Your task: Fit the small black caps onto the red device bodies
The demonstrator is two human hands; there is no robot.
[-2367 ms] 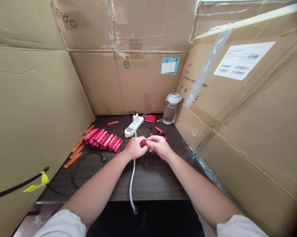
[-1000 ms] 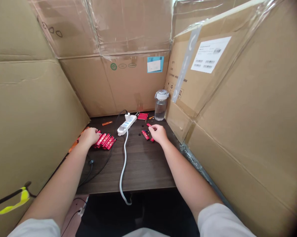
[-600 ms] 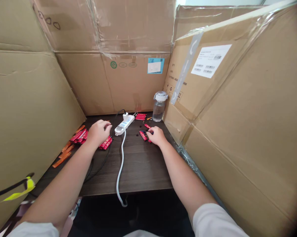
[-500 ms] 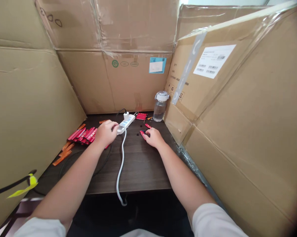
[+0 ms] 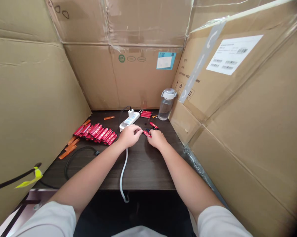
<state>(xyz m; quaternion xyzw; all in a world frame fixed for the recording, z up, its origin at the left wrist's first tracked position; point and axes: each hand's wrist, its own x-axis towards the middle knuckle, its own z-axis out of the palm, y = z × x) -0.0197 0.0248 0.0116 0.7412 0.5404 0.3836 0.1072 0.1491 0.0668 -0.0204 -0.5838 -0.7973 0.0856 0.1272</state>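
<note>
My right hand (image 5: 157, 139) is closed on a small red stick (image 5: 146, 133) with pale markings, holding it just above or on the dark table. Close to the stick's left end is my left hand (image 5: 130, 136), thumb and fingertips pinched together; whatever lies between them, if anything, is too small to make out. A second red stick (image 5: 154, 125) lies just beyond my right hand, with small dark bits beside it. To the left, a heap of red sticks (image 5: 97, 133) with dark ends lies on the table.
Behind my left hand is a white power strip (image 5: 130, 121) with a plug, its white cable (image 5: 123, 171) running off the front edge. A water bottle (image 5: 165, 104) stands at the back right near more red sticks (image 5: 146, 114). Orange strips (image 5: 69, 149) lie left. Cardboard walls (image 5: 128, 79) surround the table.
My left hand has moved right, from beside the power strip to the red stick in my right hand. The view has shifted slightly, revealing more of the heap.
</note>
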